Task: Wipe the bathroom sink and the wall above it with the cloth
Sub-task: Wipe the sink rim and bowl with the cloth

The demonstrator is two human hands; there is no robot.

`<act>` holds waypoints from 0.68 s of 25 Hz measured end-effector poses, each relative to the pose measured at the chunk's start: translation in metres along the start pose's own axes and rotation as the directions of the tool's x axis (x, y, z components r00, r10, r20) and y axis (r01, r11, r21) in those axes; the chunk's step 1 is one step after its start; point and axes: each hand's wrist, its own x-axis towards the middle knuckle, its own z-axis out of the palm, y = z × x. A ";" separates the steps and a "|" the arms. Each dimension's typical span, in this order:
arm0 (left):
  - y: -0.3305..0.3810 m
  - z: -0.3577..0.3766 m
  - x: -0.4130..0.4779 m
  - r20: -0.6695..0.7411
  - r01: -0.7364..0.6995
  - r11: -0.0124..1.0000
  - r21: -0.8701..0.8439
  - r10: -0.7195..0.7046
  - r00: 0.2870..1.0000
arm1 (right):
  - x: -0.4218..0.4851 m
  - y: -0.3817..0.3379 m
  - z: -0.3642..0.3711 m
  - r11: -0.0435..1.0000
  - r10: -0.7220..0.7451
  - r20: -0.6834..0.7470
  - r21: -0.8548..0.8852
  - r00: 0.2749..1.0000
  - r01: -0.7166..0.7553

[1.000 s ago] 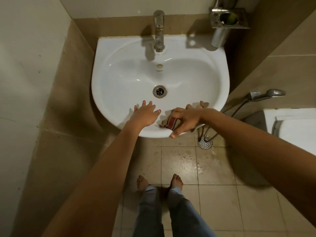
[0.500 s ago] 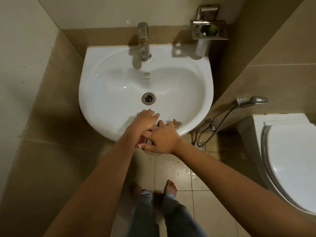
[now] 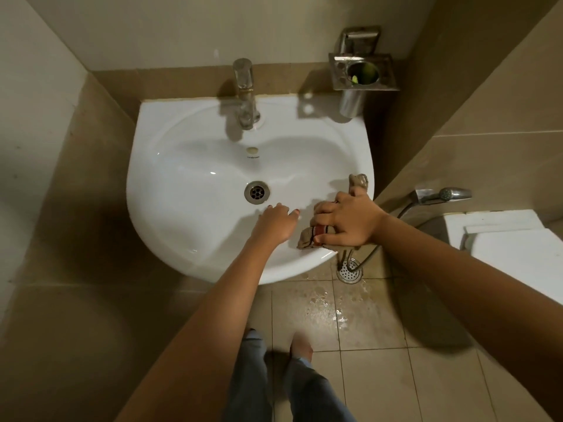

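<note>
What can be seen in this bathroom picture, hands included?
sink: one, white, centre
wall: cream over brown tile, behind sink
tap: one, chrome, sink's back rim
drain: one, metal, basin bottom
cloth: one, brown with red stripe, sink's front-right rim
cup holder: one, steel, above sink's right corner
spray hose: one, chrome, right of sink
floor drain: one, metal, under sink's right edge
toilet: one, white, far right
floor: beige tiles, wet patch
legs: two, blue jeans, bottom centre
left hand: one, rests in basin
right hand: one, grips cloth
</note>
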 end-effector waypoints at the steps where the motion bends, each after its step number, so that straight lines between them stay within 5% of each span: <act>1: -0.009 -0.001 0.002 -0.002 0.021 0.998 0.054 -0.021 1.000 | 0.010 -0.003 0.000 0.999 0.049 0.096 0.001 0.994 -0.049; 4: -0.036 -0.011 0.010 0.063 0.097 0.985 0.141 -0.107 0.992 | 0.042 -0.017 0.007 0.985 0.161 0.273 0.022 0.948 -0.173; 7: -0.062 -0.024 0.017 0.097 0.032 0.988 0.152 -0.047 0.994 | 0.071 -0.041 0.030 0.929 0.331 0.180 0.110 0.926 -0.354; 10: -0.087 -0.047 0.030 0.015 -0.043 0.992 0.118 0.042 0.999 | 0.113 -0.066 0.043 0.676 0.687 0.075 0.299 0.723 -0.674; 13: -0.108 -0.069 0.047 -0.098 -0.099 0.987 0.124 0.112 0.989 | 0.164 -0.086 0.036 0.391 0.852 0.123 0.497 0.509 -0.775; 17: -0.129 -0.088 0.067 -0.183 -0.140 0.984 0.108 0.158 0.970 | 0.224 -0.128 0.018 0.259 0.845 0.211 0.642 0.491 -0.721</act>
